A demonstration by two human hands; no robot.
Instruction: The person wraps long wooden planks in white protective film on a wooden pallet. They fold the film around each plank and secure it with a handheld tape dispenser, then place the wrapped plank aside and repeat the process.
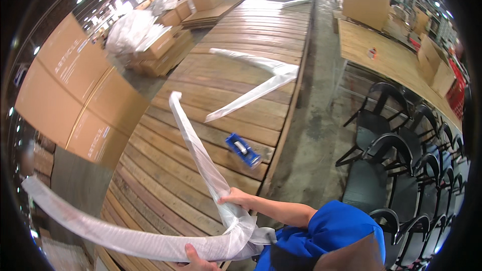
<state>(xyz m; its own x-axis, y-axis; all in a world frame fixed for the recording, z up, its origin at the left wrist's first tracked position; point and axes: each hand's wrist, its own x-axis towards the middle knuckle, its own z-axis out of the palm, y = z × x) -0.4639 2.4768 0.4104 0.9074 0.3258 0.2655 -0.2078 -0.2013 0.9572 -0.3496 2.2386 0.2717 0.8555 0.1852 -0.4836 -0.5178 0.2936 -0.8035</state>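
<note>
I hold a long V-shaped part wrapped in white plastic film (201, 160) over a long wooden plank table (165, 170). One arm of the part rises toward the table's middle. The other runs out to the far left. My right hand (235, 198) grips the wrap near the bend. At the lower edge, my left hand (197, 261) holds the underside of the left arm of the part. A second wrapped V-shaped part (261, 78) lies flat further up the table. Near the table's right edge, just beyond my right hand, lies a blue tape dispenser (243, 151).
Large cardboard boxes (75, 90) stand at the left, with more boxes and a plastic-wrapped bundle (133, 30) behind. A row of black chairs (401, 160) stands at the right across a concrete aisle (311, 135). Another wooden table (386, 55) with boxes lies beyond.
</note>
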